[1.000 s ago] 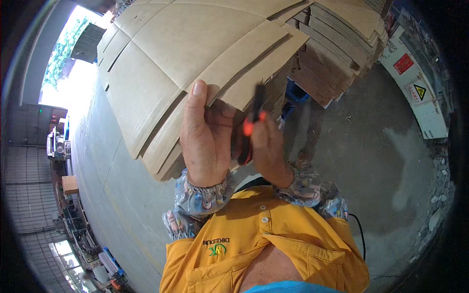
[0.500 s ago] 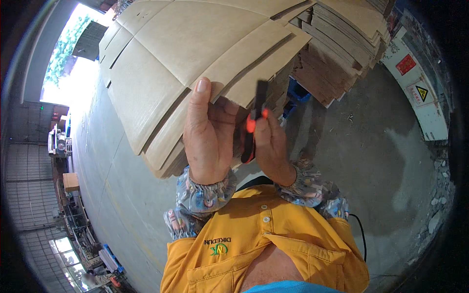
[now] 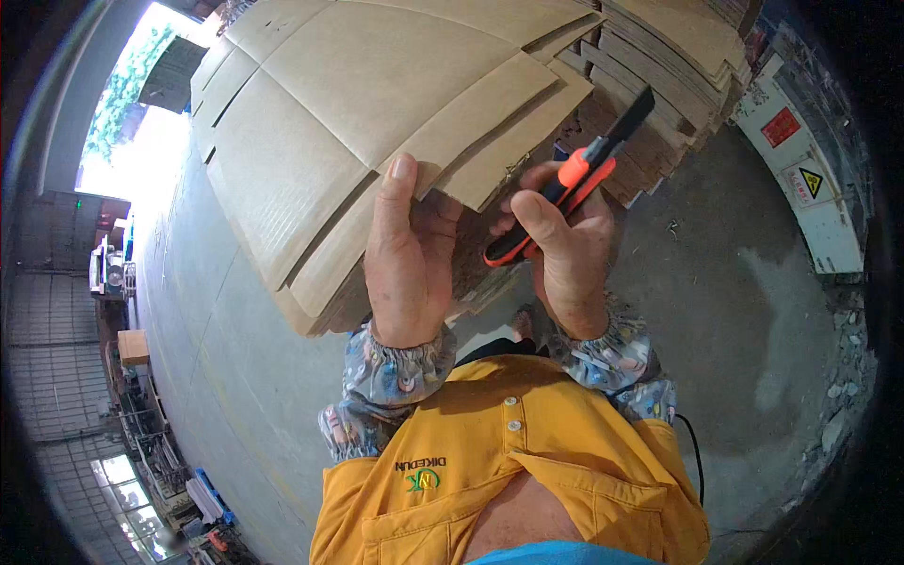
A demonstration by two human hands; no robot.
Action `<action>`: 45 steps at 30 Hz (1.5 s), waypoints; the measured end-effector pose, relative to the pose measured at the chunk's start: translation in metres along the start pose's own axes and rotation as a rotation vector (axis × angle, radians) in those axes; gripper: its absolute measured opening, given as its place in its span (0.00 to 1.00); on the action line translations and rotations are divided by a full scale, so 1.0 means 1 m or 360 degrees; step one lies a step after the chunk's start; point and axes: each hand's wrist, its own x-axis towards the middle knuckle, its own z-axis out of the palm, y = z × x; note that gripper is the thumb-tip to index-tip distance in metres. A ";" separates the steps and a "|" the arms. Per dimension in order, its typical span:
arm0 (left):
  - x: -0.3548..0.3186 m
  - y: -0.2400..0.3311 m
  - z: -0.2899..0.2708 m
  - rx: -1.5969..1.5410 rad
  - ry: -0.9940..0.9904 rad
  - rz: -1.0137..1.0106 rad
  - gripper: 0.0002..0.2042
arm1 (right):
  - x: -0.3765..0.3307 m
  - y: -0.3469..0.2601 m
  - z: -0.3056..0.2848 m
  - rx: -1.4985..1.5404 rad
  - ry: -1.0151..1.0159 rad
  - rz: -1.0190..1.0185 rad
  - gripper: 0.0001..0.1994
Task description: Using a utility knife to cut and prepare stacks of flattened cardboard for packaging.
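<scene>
Head view has the left hand [image 3: 411, 268] right at the near edge of a tall stack of flat cardboard [image 3: 395, 80], thumb up over the edge, other fingers partly hidden — can't tell if they're actually pinching it. Right hand [image 3: 576, 268] is just beside the stack, fingers curled around a red-and-black utility knife [image 3: 576, 169], so not much gap there. Blade points up and to the right, away from that stack. Another cardboard pile [image 3: 650, 80] sits beyond, on the right.
</scene>
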 end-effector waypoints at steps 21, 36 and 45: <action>-0.013 -0.003 -0.031 -0.0058 0.0167 0.0113 0.07 | 0.029 -0.006 -0.069 -0.0537 0.0201 -0.0175 0.04; -0.042 -0.044 -0.023 0.2663 0.0752 0.1350 0.11 | 0.084 -0.033 -0.073 -0.1828 -0.0817 -0.0864 0.11; -0.003 -0.097 -0.021 0.2329 0.1394 0.1583 0.07 | 0.103 0.000 -0.078 -0.1738 -0.1019 -0.0964 0.18</action>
